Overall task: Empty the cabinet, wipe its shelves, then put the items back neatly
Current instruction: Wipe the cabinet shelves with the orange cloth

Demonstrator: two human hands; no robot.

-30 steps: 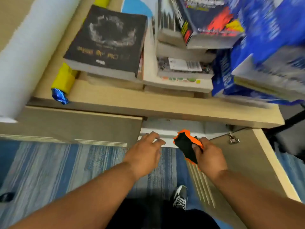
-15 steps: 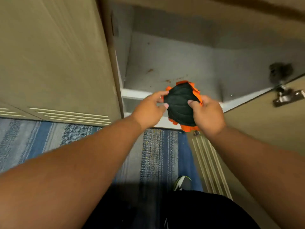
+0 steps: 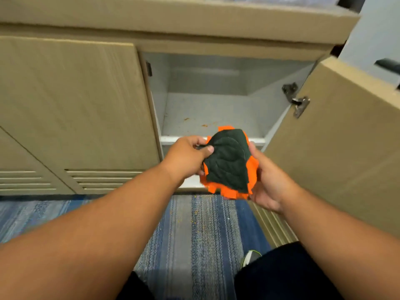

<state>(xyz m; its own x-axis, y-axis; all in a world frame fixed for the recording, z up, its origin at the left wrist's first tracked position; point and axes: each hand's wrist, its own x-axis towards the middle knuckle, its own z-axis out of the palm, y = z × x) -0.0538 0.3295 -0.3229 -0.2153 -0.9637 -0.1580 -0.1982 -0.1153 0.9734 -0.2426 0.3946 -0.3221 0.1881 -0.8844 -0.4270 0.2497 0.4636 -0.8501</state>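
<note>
Cloth: I see a dark green cloth (image 3: 229, 163) with an orange border, held up between both hands, just in front of the open compartment's lower edge and above the carpet.
Left hand: my left hand (image 3: 186, 156) pinches the cloth's left edge, with the thumb on top and the fingers curled beneath.
Right hand: my right hand (image 3: 270, 180) grips the cloth's right side. The palm faces it and the fingers wrap behind, so their tips are hidden from me.
Cabinet: the cabinet (image 3: 207, 83) stands straight ahead, with one compartment open and its grey inner walls showing.
Shelf: the shelf (image 3: 227, 111) is pale grey, with brown-orange crumbs (image 3: 204, 125) near its front, just behind the cloth.
Doors: the right door (image 3: 337, 148) is swung out to the right, with a metal hinge (image 3: 296, 100) at its inner edge. The left door (image 3: 71, 105) is closed.
Floor: the blue striped carpet (image 3: 194, 234) has small specks on it below the cloth, and a shoe (image 3: 249, 257) shows near my right leg.
</note>
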